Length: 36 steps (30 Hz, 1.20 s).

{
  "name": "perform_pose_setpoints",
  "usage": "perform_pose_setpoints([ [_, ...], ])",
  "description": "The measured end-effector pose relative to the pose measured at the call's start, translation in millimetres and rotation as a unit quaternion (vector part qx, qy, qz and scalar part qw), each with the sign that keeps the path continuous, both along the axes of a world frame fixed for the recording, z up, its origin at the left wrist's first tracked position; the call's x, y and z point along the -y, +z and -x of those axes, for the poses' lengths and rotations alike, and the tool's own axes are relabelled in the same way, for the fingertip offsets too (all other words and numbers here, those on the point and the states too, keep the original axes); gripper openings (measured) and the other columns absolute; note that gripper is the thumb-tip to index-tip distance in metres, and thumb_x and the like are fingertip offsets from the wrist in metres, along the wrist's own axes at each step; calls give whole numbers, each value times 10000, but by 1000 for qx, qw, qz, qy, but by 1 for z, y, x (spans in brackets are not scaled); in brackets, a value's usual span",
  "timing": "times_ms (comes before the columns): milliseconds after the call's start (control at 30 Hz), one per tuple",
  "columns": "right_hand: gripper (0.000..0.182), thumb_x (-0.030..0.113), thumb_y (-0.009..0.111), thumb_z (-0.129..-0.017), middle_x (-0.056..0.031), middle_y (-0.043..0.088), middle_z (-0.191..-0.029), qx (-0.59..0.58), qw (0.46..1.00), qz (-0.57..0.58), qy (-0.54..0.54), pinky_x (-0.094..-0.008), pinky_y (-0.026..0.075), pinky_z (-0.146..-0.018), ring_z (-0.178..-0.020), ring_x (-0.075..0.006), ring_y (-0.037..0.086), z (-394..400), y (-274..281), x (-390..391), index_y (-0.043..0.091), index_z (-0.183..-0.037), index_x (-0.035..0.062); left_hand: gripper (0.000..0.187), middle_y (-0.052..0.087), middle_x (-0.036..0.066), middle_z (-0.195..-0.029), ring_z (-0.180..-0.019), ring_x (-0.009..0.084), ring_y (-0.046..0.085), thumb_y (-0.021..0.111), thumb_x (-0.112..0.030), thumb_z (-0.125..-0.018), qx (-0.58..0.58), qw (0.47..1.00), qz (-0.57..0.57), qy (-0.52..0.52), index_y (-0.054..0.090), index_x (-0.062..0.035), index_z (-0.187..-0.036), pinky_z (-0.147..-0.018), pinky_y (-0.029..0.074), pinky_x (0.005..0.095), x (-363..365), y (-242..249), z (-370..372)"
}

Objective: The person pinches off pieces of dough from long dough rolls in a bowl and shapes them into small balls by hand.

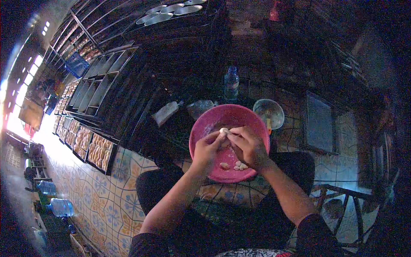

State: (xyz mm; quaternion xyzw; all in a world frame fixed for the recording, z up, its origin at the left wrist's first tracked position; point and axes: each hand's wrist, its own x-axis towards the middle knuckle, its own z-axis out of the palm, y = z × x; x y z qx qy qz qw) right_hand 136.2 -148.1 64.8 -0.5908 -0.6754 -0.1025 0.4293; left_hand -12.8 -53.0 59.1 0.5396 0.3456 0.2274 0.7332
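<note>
Left hand: the left hand [208, 147] is raised over the pink bowl [205, 128], its fingertips pinched on the near side of a small pale piece of dough [224, 131].
Right hand: the right hand [248, 145] meets it from the other side, fingers curled and pinched on the same piece, so both hands grasp it together.
Dough in hand: held above the middle of the bowl, clear of its bottom, between the two sets of fingertips.
Dough in bowl: a few more small pieces [235, 165] lie on the bottom near the bowl's near rim, just below the hands.
Bowl: round, pink, resting on the tiled floor [107, 192] in front of the person's legs.
Behind the bowl: a clear bowl [269, 112] sits just past the far right rim; a plastic water bottle [231, 83] stands further back.
Left side: trays of baked pieces [96, 150] lie in a row on the floor, well apart from the bowl, with empty metal tins [100, 73] beyond them.
Far left edge: large water jugs [60, 207] lie by the floor's edge.
</note>
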Motion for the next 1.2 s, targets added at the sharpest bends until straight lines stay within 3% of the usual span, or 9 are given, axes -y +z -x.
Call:
perform_pose_setpoints([
  [100, 273, 85, 770, -841, -87, 681, -967, -153, 987, 33, 36, -354, 547, -793, -910, -237, 678, 1, -3, -3, 704, -1103, 46, 284, 708, 49, -1024, -903, 109, 650, 618, -252, -1022, 72, 994, 71, 37, 696, -6, -1141, -823, 528, 266, -3, -4, 0],
  [200, 265, 158, 784, -837, -84, 689, -970, -270, 957, 104, 15, -356, 533, -799, -899, -233, 675, -3, 5, 3, 731, -1080, 68, 270, 720, 56, -1007, -904, 107, 655, 606, -225, -1026, 15, 998, -61, 18, 698, 4, -1136, -807, 535, 267, 0, 5, 1],
  [367, 233, 136, 807, -814, -72, 675, -906, -216, 971, 78, 72, -344, 542, -785, -876, -207, 671, -13, 14, 3, 715, -1010, 47, 244, 715, 54, -963, -887, 105, 641, 638, -175, -1002, -73, 961, -259, -61, 701, 43, -1091, -780, 524, 269, -7, 10, 4],
  [600, 196, 65, 793, -790, -76, 664, -884, -129, 986, 71, 74, -320, 536, -691, -787, -211, 671, -17, 19, 10, 696, -957, 27, 281, 724, 25, -951, -842, 88, 624, 686, -255, -982, -75, 994, -42, -69, 725, -2, -1097, -750, 495, 250, -9, -1, 0],
  [733, 177, 155, 769, -823, -119, 659, -880, -136, 981, 127, 61, -392, 552, -719, -828, -287, 685, -26, 12, 8, 684, -925, 38, 273, 719, 39, -983, -878, 98, 633, 670, -240, -991, -51, 987, -131, -75, 714, 9, -1092, -789, 512, 253, -7, -1, -2],
  [833, 218, 174, 783, -814, -111, 671, -899, -128, 978, 149, 72, -394, 552, -742, -841, -294, 688, -31, 10, 8, 679, -959, 48, 282, 717, 50, -991, -888, 102, 637, 651, -226, -1002, -47, 980, -152, -123, 693, 24, -1127, -810, 520, 262, -7, 7, 0],
  [867, 278, 133, 834, -774, -96, 672, -869, -94, 984, 124, 83, -332, 539, -702, -799, -237, 689, -32, 9, 7, 675, -970, 18, 283, 713, 58, -998, -890, 107, 641, 642, -216, -1006, -41, 979, -162, -113, 678, 29, -1142, -808, 522, 268, -8, -5, -1],
  [1000, 276, 131, 829, -780, -82, 675, -897, -133, 977, 136, 98, -330, 544, -730, -839, -233, 697, -33, 4, 4, 681, -989, 28, 289, 710, 64, -997, -892, 109, 639, 655, -226, -998, -33, 994, -79, -67, 676, 31, -1127, -808, 518, 268, -10, -16, -6],
  [1200, 311, 109, 800, -798, -77, 678, -990, -305, 938, 143, 83, -335, 537, -796, -906, -210, 692, -27, 4, 1, 693, -1084, 48, 287, 701, 69, -984, -898, 114, 631, 660, -227, -996, -80, 958, -217, -170, 674, 36, -1110, -810, 500, 261, -33, -22, -6],
])
